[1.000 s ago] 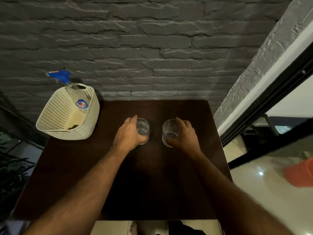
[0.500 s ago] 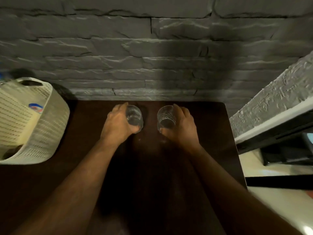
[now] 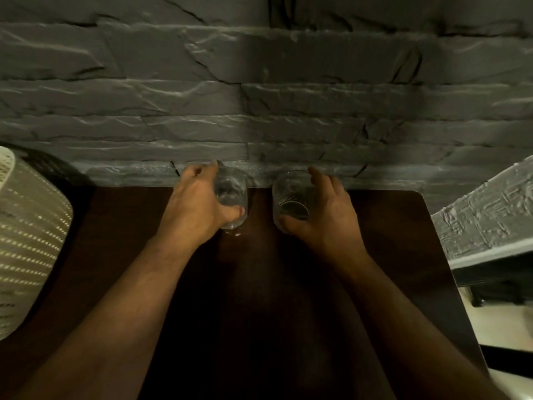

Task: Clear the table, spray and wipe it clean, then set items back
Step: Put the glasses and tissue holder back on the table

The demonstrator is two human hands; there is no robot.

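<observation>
Two clear drinking glasses stand side by side near the far edge of the dark wooden table (image 3: 383, 226), close to the brick wall. My left hand (image 3: 196, 209) wraps the left glass (image 3: 232, 194) from its left side, thumb across the front. The ribbed right glass (image 3: 291, 194) is cupped by my right hand (image 3: 326, 215), thumb low at the front and fingers spread loosely behind it. Both glasses look upright on the table.
A cream perforated plastic basket (image 3: 26, 241) stands at the table's left edge; its contents are out of view. A grey stone-brick wall (image 3: 259, 111) rises right behind the table. A textured grey ledge (image 3: 490, 220) and pale floor lie to the right.
Both hands have carried the glasses from mid-table toward the far edge by the wall. The camera has moved in closer, so the basket now sits at the left border.
</observation>
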